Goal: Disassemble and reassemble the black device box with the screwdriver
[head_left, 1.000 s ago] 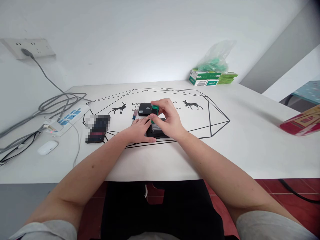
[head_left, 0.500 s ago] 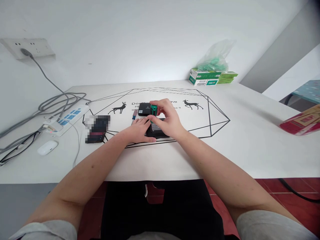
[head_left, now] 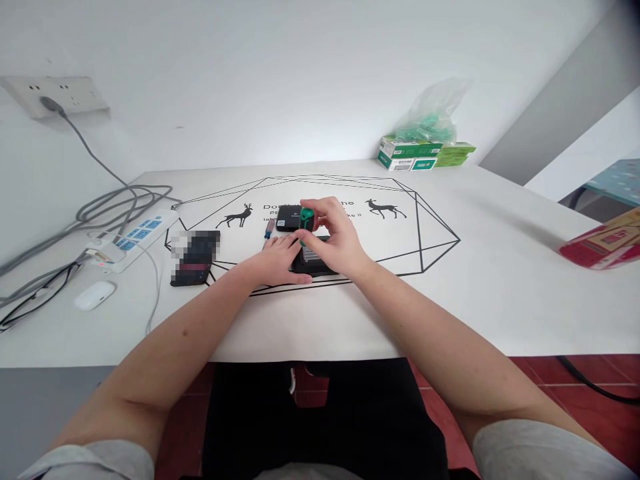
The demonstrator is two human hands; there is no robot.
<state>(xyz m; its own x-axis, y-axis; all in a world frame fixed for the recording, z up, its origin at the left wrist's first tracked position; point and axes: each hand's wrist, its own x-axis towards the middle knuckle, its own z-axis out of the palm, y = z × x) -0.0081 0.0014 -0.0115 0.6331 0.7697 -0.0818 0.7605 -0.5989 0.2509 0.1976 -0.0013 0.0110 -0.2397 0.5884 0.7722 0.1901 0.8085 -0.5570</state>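
Note:
My right hand is closed around the green-and-black handle of a screwdriver, gripped between thumb and fingers. The screwdriver stands roughly upright over a flat black device with a greyish, label-like panel; its tip is hidden. My left hand holds the left end of that device against the table, thumb along the near edge and fingers on top. Just behind lies a black cover-like piece with a small pale sticker. A second, smaller screwdriver with a bluish handle rests left of it.
On the white table, a phone, an earphone case, glasses and a power strip with cables lie left. Green-and-white boxes under a plastic bag stand back right. A red package sits at the right edge.
The screwdriver handle looks slightly turned in my right hand, its green top facing differently. My left hand and the black device stay in place.

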